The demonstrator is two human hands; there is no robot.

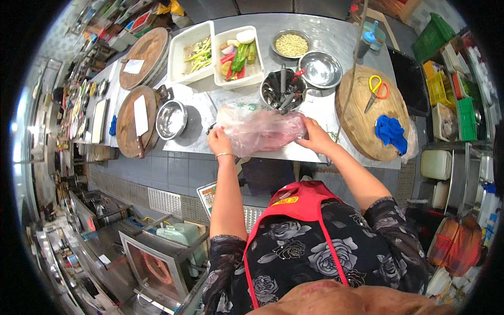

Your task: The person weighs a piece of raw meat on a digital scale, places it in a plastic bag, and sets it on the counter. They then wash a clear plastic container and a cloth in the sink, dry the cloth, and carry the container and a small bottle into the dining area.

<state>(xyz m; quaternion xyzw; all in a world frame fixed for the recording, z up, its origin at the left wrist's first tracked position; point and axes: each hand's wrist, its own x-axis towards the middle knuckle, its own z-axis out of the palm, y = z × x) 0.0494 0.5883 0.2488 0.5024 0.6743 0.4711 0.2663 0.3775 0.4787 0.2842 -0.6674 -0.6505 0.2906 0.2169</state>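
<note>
A clear plastic bag point(262, 132) with pinkish contents, perhaps meat, lies at the front edge of the steel table point(189, 143). My left hand point(220, 141) pinches the bag's left end between thumb and fingers. At its right end my right hand point(317, 136) grips the bag, fingers above and thumb below. Folds in the plastic blur what is inside. Just behind the bag stands a steel bowl point(265, 98) packed with dark-handled utensils point(282, 84); the bag's far edge meets or overlaps its rim.
Left are a steel bowl point(171, 120) and a cleaver point(140, 116) on a round chopping block point(128, 136). Vegetable tubs point(173, 59) stand behind. Right, another block point(350, 118) bears scissors point(372, 96) and a blue cloth point(390, 134). A thin rod point(352, 73) crosses the view nearby.
</note>
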